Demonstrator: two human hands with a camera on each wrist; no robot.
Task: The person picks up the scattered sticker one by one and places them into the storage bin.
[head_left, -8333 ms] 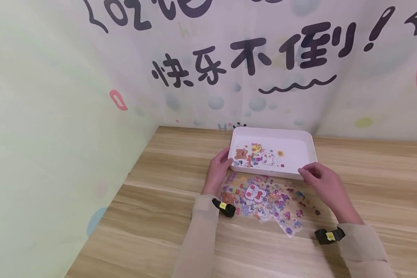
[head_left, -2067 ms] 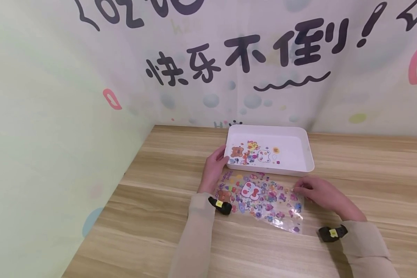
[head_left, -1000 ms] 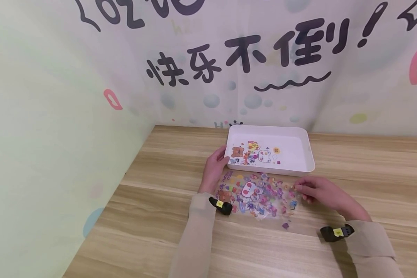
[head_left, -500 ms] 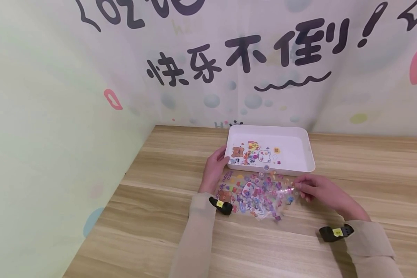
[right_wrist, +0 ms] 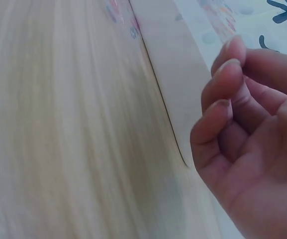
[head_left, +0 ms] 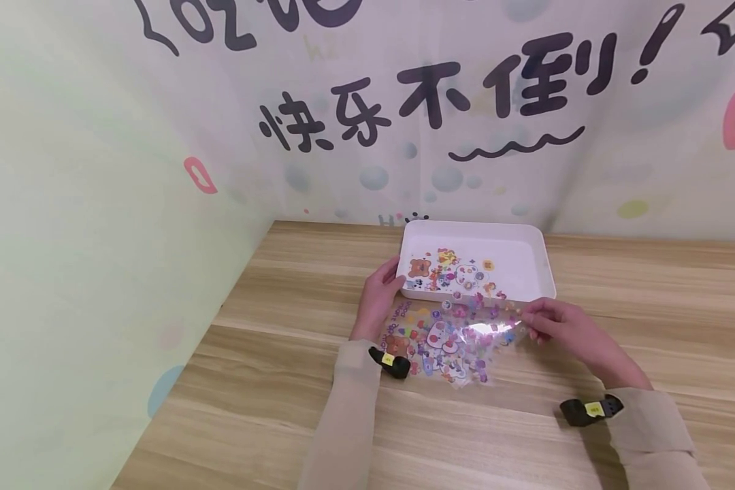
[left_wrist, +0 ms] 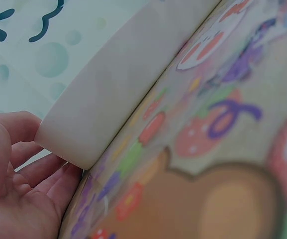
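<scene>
Readable text: bold black Chinese characters [head_left: 431,94], 快乐不倒!, on a pale printed fabric backdrop [head_left: 496,194] behind the table. The row above it is cut off by the top of the head view. Purple lettering [head_left: 395,316] runs along the left edge of the lower clear plastic sticker sheet [head_left: 413,346]; too small to read for sure. Small yellow labels [head_left: 594,409] on both black wrist straps [head_left: 390,363], print illegible.

Left hand [head_left: 376,298]: at the near left corner of the white rectangular plastic tray [head_left: 523,262], fingers bent around the corner, thumb by the near wall. So clamped on the tray.

Right hand [head_left: 568,331]: just off the tray's near right corner, thumb and index together, pinching the right edge of an upper clear plastic sticker sheet [head_left: 493,329]. Other fingers curled in toward the palm. Both forearms in beige sleeves [head_left: 350,415].

Upper sheet is tilted, strong glare across it, sits over the lower one; its far part overlaps the tray's near wall in the head view. Lower sheet lies on the wood-grain table [head_left: 300,320] right in front of the tray.

In the tray, mostly its left half: brown bear sticker [head_left: 419,267], yellow figure sticker [head_left: 446,256], white bear-face sticker [head_left: 466,274], small orange square sticker [head_left: 488,265].
</scene>
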